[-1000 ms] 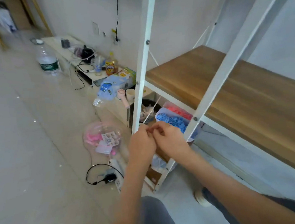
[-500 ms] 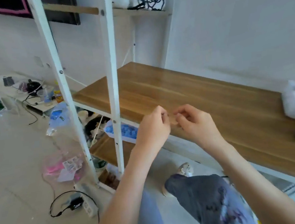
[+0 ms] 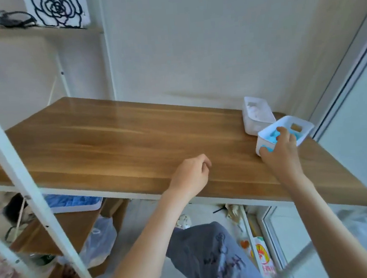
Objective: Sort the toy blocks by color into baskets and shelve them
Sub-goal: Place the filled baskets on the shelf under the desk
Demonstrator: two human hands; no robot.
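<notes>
Three baskets (image 3: 256, 119) (image 3: 299, 126) (image 3: 73, 207), right hand (image 3: 279, 152) gripping one basket

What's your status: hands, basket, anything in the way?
Right hand grips the white plastic basket of light-blue blocks at the right end of the wooden shelf. Left hand loose, holding nothing. Second white basket with white contents sits just behind it.

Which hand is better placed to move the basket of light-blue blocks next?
Right. The right hand grips the near rim of the tilted white basket; the left hand hovers loosely curled over the wooden shelf, apart from it, holding nothing.
</notes>
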